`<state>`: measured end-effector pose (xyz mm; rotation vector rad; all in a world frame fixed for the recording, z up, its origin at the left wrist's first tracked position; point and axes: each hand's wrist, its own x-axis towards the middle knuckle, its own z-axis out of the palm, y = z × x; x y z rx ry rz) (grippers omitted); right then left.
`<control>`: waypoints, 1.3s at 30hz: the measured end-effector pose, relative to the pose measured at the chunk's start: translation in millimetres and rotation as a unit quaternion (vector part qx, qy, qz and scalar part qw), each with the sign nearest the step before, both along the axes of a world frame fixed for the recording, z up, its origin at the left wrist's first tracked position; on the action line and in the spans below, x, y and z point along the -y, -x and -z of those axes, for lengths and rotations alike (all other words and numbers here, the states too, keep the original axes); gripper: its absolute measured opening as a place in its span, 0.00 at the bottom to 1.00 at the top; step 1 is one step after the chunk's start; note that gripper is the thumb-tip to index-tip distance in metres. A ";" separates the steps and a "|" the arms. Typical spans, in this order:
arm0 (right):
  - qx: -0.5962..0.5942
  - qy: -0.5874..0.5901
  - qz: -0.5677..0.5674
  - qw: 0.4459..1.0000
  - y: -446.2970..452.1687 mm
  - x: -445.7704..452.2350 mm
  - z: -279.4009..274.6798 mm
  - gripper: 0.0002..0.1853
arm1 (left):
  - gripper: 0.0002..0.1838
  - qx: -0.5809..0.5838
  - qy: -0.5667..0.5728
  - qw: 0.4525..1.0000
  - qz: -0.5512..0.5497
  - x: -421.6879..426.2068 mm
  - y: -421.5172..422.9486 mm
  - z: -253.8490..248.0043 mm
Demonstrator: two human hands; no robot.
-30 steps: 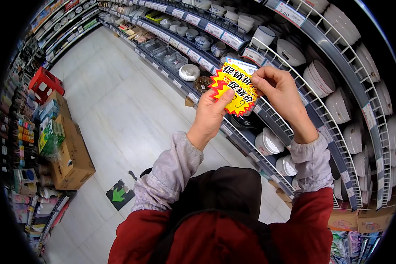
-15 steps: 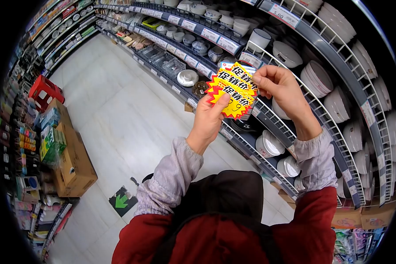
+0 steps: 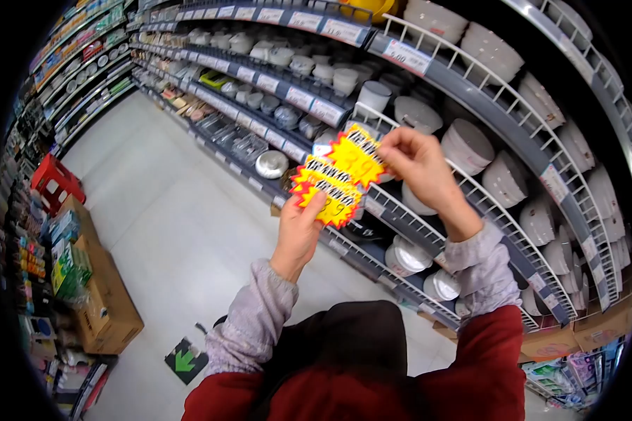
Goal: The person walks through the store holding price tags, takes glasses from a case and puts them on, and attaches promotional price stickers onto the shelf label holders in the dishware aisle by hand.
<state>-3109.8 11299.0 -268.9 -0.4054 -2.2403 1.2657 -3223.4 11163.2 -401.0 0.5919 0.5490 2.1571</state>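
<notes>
In the head view, my left hand [image 3: 297,238] pinches a fanned stack of yellow and red starburst price tags [image 3: 333,200], its thumb lying across the front. Black printed characters and a handwritten number show on them. The fingers of my right hand [image 3: 423,172] are closed on the edge of one more starburst price tag [image 3: 358,160], with a handwritten number that looks like 3.9. This tag sits above the stack and overlaps it, touching or nearly so. Behind the tags, part of a shelf is hidden.
Shelves of white bowls [image 3: 467,146] with wire guards and price strips [image 3: 407,56] curve along the right. A white lidded dish [image 3: 272,164] sits on a lower shelf. Across the aisle stand a cardboard box [image 3: 112,309] and a red plastic item [image 3: 58,181]. A green floor arrow [image 3: 185,360] lies below.
The tag in my right hand has been drawn up out of the stack, showing its number. Both hands now appear lower and further left, and the whole view has shifted.
</notes>
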 end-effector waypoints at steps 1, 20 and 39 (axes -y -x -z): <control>0.003 0.026 -0.014 1.000 0.2 -2.1 2.1 0.04 | 0.12 -0.002 0.012 1.000 -0.003 -0.4 0.9 -0.7; -0.024 -0.424 0.257 0.868 -13.8 -72.0 -102.1 0.08 | 0.09 -0.451 0.057 0.880 -0.133 -29.3 26.5 -25.5; 0.108 -0.592 0.266 0.753 47.6 -83.0 -154.5 0.09 | 0.10 -0.488 -0.018 0.870 0.073 -71.6 55.2 -31.9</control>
